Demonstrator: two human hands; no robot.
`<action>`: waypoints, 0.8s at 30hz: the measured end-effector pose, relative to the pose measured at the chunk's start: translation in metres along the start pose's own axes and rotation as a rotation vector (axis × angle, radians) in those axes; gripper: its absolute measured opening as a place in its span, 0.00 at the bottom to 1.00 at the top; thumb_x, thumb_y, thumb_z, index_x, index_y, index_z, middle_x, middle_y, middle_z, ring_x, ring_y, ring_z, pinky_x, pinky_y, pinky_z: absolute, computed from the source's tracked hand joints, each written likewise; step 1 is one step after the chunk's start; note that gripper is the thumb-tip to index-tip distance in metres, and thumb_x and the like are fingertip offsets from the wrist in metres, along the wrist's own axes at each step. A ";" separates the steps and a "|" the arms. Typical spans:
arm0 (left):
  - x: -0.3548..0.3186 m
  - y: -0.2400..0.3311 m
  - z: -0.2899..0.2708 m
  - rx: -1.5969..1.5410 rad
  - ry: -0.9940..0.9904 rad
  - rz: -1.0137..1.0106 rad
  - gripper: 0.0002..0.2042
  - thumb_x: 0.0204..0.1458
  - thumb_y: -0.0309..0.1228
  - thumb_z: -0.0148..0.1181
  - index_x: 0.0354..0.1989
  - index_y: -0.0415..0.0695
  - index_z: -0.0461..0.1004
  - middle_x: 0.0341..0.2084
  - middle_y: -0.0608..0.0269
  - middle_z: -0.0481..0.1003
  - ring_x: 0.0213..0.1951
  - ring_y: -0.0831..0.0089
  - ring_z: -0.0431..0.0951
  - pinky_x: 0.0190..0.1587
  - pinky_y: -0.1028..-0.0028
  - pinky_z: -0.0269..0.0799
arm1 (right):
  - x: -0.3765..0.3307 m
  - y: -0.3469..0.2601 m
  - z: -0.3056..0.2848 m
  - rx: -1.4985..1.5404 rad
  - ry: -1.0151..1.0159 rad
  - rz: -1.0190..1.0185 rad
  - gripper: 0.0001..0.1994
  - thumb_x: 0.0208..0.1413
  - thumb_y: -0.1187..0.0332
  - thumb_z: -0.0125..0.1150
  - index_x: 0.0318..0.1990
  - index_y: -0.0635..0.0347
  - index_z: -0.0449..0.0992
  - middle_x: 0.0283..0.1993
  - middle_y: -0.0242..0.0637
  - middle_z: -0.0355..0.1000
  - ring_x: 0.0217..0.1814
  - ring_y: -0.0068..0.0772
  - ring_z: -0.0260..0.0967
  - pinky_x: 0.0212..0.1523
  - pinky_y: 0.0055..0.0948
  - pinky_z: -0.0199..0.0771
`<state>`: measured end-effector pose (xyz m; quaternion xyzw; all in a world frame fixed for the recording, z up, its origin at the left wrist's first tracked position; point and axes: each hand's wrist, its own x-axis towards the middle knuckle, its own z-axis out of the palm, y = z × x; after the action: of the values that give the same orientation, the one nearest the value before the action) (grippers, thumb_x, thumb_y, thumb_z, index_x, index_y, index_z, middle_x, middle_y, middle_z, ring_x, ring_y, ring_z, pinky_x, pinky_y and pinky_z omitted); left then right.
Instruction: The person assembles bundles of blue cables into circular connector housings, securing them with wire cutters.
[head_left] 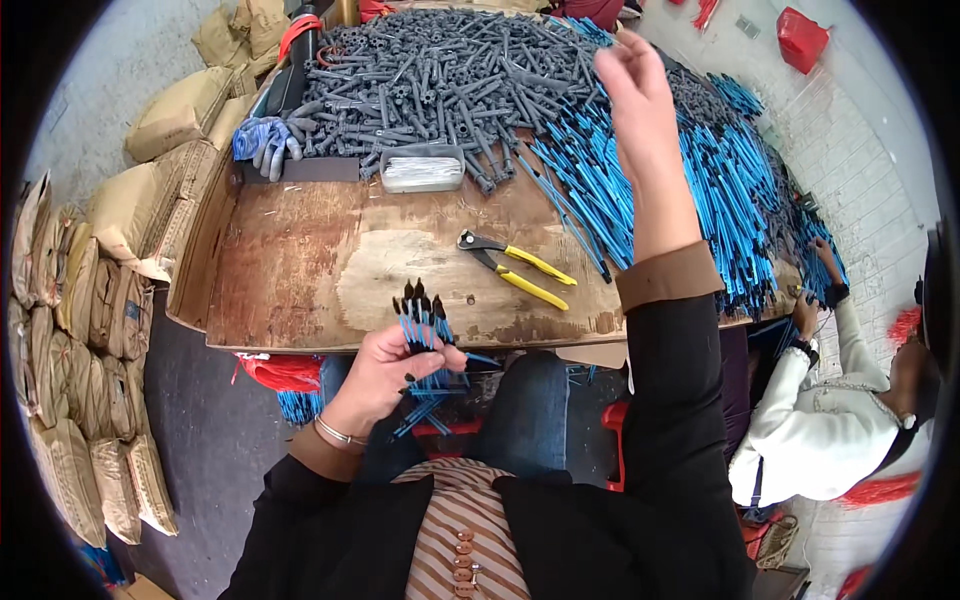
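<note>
Just over the front edge of the table, my left hand (385, 375) is closed around a bundle of thin blue rods with black tips (425, 325). The tips point up, and the lower ends spread below the hand. My right hand (640, 85) is raised over the far right of the table, above the heaps. Its fingers are loosely bent and apart, and I see nothing in them. Beneath its wrist lies a big heap of similar blue rods (590, 165). Pincers with yellow handles (515, 268) lie on the wood between my hands.
Grey plastic plug-like pieces (430, 75) cover the back of the wooden table (290, 260). In front of them are a clear box of thin pale pieces (422, 172) and blue-grey gloves (268, 140). Brown sacks (130, 215) are stacked left; a co-worker (820, 430) handles rods at right.
</note>
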<state>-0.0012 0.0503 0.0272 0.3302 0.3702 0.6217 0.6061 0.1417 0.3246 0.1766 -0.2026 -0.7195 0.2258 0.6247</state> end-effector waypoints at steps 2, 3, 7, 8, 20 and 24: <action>-0.009 -0.005 -0.008 -0.034 -0.089 0.040 0.06 0.49 0.20 0.56 0.36 0.37 0.72 0.31 0.55 0.77 0.33 0.70 0.77 0.39 0.72 0.73 | -0.018 0.020 -0.011 -0.392 -0.212 0.090 0.15 0.51 0.64 0.57 0.44 0.62 0.73 0.31 0.34 0.74 0.31 0.27 0.69 0.36 0.28 0.69; -0.014 -0.004 -0.015 -0.033 -0.080 0.049 0.06 0.49 0.20 0.56 0.36 0.37 0.72 0.31 0.55 0.77 0.33 0.70 0.77 0.39 0.72 0.73 | -0.037 0.026 -0.017 -0.417 -0.357 0.261 0.13 0.49 0.65 0.58 0.41 0.60 0.75 0.30 0.37 0.75 0.31 0.29 0.71 0.36 0.29 0.70; -0.025 0.007 -0.024 0.185 -0.363 -0.097 0.07 0.49 0.20 0.56 0.37 0.37 0.72 0.32 0.55 0.77 0.35 0.73 0.76 0.40 0.73 0.72 | -0.093 0.074 -0.043 -0.952 -0.608 0.260 0.07 0.48 0.68 0.55 0.31 0.56 0.78 0.28 0.46 0.73 0.30 0.43 0.73 0.32 0.35 0.72; -0.024 0.010 -0.020 0.180 -0.310 -0.079 0.07 0.50 0.21 0.56 0.37 0.37 0.72 0.32 0.55 0.77 0.34 0.73 0.76 0.40 0.74 0.72 | -0.096 0.082 -0.041 -0.954 -0.612 0.261 0.07 0.48 0.68 0.55 0.31 0.56 0.78 0.28 0.46 0.73 0.30 0.43 0.73 0.32 0.35 0.72; 0.007 0.001 -0.024 -0.192 -0.098 -0.046 0.06 0.51 0.24 0.56 0.37 0.38 0.72 0.30 0.55 0.77 0.33 0.71 0.77 0.39 0.74 0.73 | -0.101 0.131 0.002 -1.488 -0.603 -0.058 0.08 0.46 0.70 0.52 0.21 0.56 0.77 0.25 0.39 0.74 0.28 0.37 0.75 0.26 0.34 0.75; 0.006 0.009 -0.029 -0.286 -0.151 -0.080 0.06 0.50 0.23 0.56 0.36 0.39 0.72 0.29 0.54 0.77 0.34 0.67 0.78 0.39 0.71 0.73 | -0.098 0.119 0.001 -1.458 -0.705 -0.066 0.06 0.47 0.71 0.50 0.23 0.59 0.72 0.25 0.39 0.73 0.27 0.39 0.74 0.26 0.37 0.75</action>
<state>-0.0311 0.0550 0.0201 0.2714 0.2443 0.6170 0.6971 0.1558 0.3651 0.0286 -0.4546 -0.8458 -0.2679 0.0783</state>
